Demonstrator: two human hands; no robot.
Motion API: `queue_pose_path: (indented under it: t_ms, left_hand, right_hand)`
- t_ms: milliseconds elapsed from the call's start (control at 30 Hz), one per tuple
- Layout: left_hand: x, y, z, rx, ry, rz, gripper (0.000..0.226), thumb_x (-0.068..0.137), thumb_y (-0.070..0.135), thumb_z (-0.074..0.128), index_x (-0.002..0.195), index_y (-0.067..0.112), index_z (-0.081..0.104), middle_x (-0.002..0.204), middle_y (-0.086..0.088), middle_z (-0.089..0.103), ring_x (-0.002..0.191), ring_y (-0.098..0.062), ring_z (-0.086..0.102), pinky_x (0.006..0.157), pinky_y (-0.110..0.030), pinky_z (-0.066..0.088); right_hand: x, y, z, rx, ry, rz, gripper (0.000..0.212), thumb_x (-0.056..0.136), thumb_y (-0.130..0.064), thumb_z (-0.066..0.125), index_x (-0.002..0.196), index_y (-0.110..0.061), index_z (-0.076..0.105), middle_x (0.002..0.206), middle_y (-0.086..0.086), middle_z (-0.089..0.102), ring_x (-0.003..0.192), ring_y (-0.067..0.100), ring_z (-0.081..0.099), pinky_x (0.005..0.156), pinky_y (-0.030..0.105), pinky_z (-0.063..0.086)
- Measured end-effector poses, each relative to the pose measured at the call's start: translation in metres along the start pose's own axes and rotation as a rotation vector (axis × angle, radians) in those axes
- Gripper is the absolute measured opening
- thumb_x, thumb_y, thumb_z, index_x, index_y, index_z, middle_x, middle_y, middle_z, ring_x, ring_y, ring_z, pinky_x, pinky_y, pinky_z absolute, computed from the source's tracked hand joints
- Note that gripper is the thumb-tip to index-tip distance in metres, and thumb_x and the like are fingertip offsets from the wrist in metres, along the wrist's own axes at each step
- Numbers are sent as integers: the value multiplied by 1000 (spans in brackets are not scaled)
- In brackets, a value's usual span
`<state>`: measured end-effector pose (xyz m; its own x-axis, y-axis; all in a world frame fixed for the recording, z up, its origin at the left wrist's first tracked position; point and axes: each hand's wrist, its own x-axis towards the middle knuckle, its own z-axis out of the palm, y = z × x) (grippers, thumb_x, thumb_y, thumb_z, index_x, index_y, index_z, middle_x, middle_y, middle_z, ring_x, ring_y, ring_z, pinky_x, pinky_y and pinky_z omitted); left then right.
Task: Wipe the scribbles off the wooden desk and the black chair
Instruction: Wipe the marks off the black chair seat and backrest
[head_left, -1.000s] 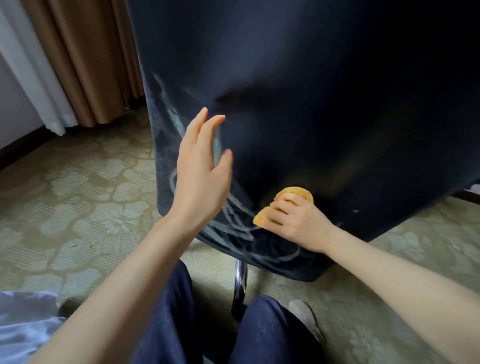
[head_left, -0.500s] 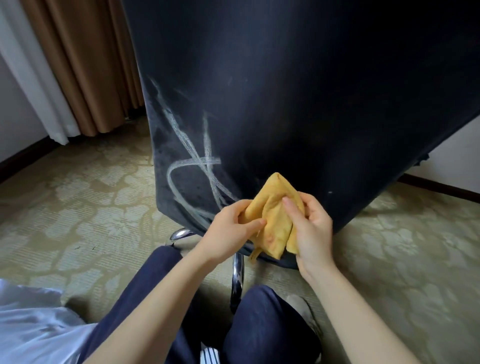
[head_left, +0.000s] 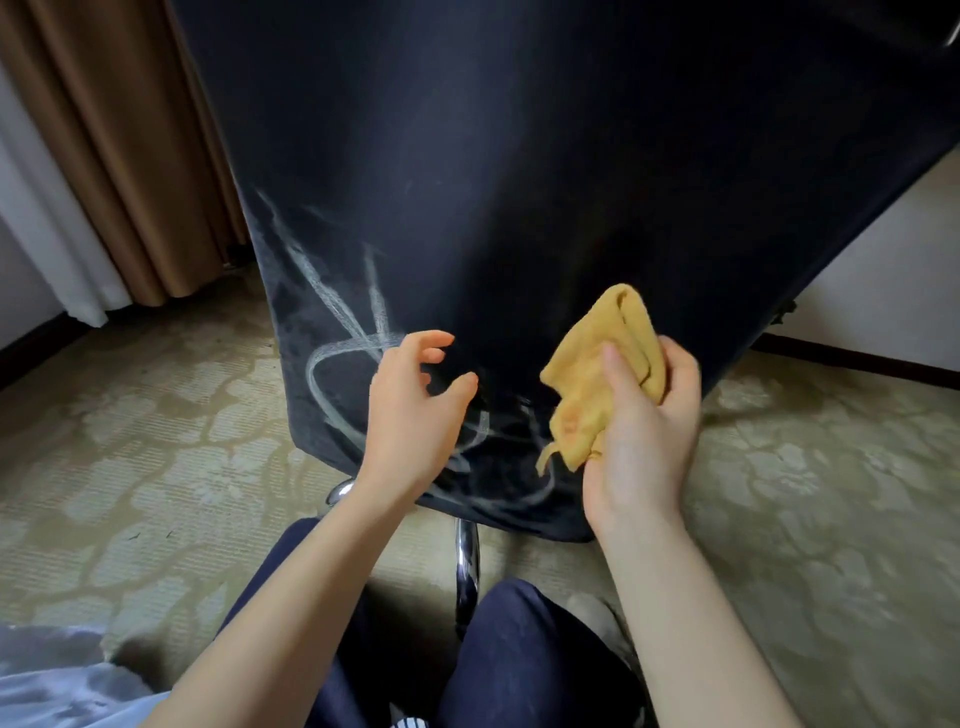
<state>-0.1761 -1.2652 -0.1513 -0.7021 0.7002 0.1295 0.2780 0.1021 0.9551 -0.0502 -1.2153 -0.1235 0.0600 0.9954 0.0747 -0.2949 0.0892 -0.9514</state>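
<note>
Right hand (head_left: 641, 415) grip pinches cloth (head_left: 597, 374), off chair (head_left: 519, 156); scribbles (head_left: 332, 306) leftward.

The black chair back (head_left: 519, 182) walls off everything ahead of my fingers (head_left: 434, 339). Open carpet (head_left: 130, 467) lies either side of it (curtain (head_left: 130, 156) only far left). Beneath its lower edge, the chrome post (head_left: 466, 556) and my knees (head_left: 519, 644) crowd the gap.
</note>
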Motion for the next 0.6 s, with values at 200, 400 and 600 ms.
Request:
queue_pose_path:
  t_ms: [200, 400, 600]
  left_hand:
    - [8, -3, 2, -94, -34, 10, 28, 90, 16, 60, 114, 29, 56, 119, 9, 53, 108, -11, 52, 86, -23, 39]
    - [17, -13, -8, -31, 7, 74, 24, 90, 16, 58, 110, 28, 59, 113, 17, 52, 112, -4, 47, 88, -17, 36]
    - [35, -19, -15, 331, 90, 356, 64, 88, 11, 60, 145, 25, 34, 153, 4, 24, 142, -18, 17, 113, -29, 15]
  right_hand:
    - [49, -13, 41, -429, 164, -1310, 13, 81, 2, 67, 91, -6, 67, 86, -1, 65, 85, 16, 57, 81, 42, 48]
    - [106, 29, 65, -930, 6, -1921, 20, 83, -6, 70, 87, -25, 76, 89, -6, 72, 99, 17, 55, 90, 43, 41]
    - [130, 38, 55, -992, -165, -2054, 23, 81, -13, 76, 98, -28, 76, 103, -11, 72, 102, 15, 57, 88, 40, 41]
